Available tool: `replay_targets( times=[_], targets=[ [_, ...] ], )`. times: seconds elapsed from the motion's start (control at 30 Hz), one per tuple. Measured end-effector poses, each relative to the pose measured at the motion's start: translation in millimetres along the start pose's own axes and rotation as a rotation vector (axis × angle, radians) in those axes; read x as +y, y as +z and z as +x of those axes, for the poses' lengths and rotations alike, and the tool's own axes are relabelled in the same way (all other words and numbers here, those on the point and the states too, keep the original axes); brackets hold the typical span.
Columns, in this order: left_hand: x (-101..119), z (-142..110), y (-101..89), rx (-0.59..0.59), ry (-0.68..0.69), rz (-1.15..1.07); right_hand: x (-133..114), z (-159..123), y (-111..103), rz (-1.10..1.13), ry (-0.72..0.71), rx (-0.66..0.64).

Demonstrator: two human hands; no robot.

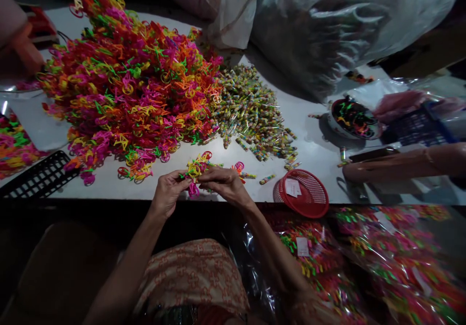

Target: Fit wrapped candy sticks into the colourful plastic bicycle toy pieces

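My left hand (168,189) and my right hand (226,184) meet at the near edge of the white table (313,140). Both pinch a small cluster of bright plastic pieces (194,172), yellow, green and pink, held between the fingertips. Just beyond my hands lie a few loose plastic pieces (238,167) and a candy tube (267,179). A big heap of neon plastic toy pieces (127,82) fills the table's left half. To its right spreads a pile of small candy-filled tubes (255,111).
A red mesh basket (306,194) sits at the table edge right of my hands. A black tray (38,177) lies left. Another person's arm (404,162) reaches in from the right, near a bowl of pieces (353,118). Large plastic bags (327,19) stand behind; packed bags (382,257) lie below right.
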State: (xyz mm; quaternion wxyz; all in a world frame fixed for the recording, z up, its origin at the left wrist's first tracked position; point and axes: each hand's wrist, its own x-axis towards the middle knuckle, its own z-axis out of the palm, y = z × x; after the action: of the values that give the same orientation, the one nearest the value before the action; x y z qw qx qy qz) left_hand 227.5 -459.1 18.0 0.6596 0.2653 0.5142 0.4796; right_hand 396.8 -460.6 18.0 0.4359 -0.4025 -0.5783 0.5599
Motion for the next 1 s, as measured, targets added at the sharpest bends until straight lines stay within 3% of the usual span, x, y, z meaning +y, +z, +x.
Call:
replay_targets(
  times=[0.1, 0.2, 0.27, 0.37, 0.43, 0.53, 0.63, 0.73, 0.8, 0.87, 0.93, 1.0],
  targets=[
    [0, 1, -0.4, 0.022, 0.032, 0.08, 4, -6, 10, -0.113, -0.055, 0.073],
    [0, 6, 6.0, -0.021, 0.029, 0.122, 11, -8, 14, -0.053, -0.048, 0.154],
    [0, 11, 14.4, -0.035, 0.093, 0.159, 12, -6, 5, -0.078, -0.051, 0.234],
    [4, 17, 17.8, 0.0, 0.316, 0.311, 4, -4, -26, -0.345, -0.057, 0.282],
    [8, 21, 3.4, 0.046, 0.509, 0.532, -6, -9, -55, -0.63, -0.002, 0.255],
    [17, 22, -41.9, 0.129, 0.724, 1.018, -16, -26, -95, -1.119, 0.225, 0.167],
    [23, 20, -86.1, 0.234, 0.714, 1.495, -13, -44, -119, -1.483, 0.412, -0.027],
    [22, 22, -101.6, 0.261, 0.623, 1.69, -3, -48, -130, -1.636, 0.411, -0.112],
    [18, 28, -98.4, 0.268, 0.625, 1.683, -1, -41, -130, -1.654, 0.388, -0.021],
    [11, 36, -92.5, 0.279, 0.669, 1.632, -1, -32, -120, -1.597, 0.301, 0.181],
    [3, 42, -89.6, 0.308, 0.726, 1.543, 1, -25, -95, -1.411, 0.112, 0.319],
    [-4, 46, -91.1, 0.341, 0.791, 1.429, 8, -21, -56, -1.166, -0.112, 0.255]
  ],
)
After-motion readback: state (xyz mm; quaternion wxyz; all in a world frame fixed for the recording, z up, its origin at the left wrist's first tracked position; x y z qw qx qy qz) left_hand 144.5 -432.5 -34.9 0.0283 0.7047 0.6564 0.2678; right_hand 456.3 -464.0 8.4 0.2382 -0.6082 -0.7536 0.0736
